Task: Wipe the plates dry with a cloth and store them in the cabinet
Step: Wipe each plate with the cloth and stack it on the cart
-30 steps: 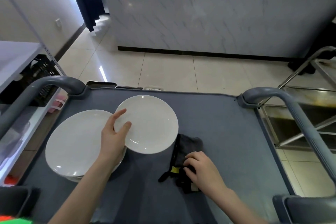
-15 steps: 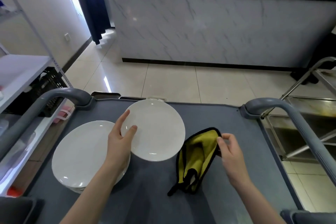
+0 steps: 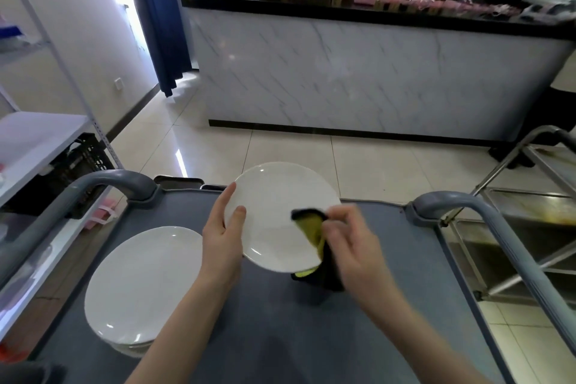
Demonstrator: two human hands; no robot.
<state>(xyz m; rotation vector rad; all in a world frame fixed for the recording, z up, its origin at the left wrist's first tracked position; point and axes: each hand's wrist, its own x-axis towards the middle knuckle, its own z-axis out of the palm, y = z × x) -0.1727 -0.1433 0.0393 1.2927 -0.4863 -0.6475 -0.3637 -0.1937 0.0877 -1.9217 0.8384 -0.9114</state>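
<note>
My left hand (image 3: 223,240) grips the left rim of a white plate (image 3: 274,215), thumb on top, and holds it tilted above the grey cart top (image 3: 389,299). My right hand (image 3: 350,240), blurred by motion, grips a yellow and black cloth (image 3: 308,226) against the plate's right side. Part of the cloth hangs below the plate's rim. A stack of white plates (image 3: 140,284) lies on the cart's left side.
Grey cart handles rise at the left (image 3: 78,196) and right (image 3: 486,221). A white shelf rack (image 3: 28,146) with a black crate stands at the left, a steel trolley (image 3: 530,227) at the right. A marble-fronted counter (image 3: 374,72) crosses the room beyond tiled floor.
My left hand lifted the plate off the stack and tilted it up. My right hand picked the cloth up from the cart and brought it onto the plate.
</note>
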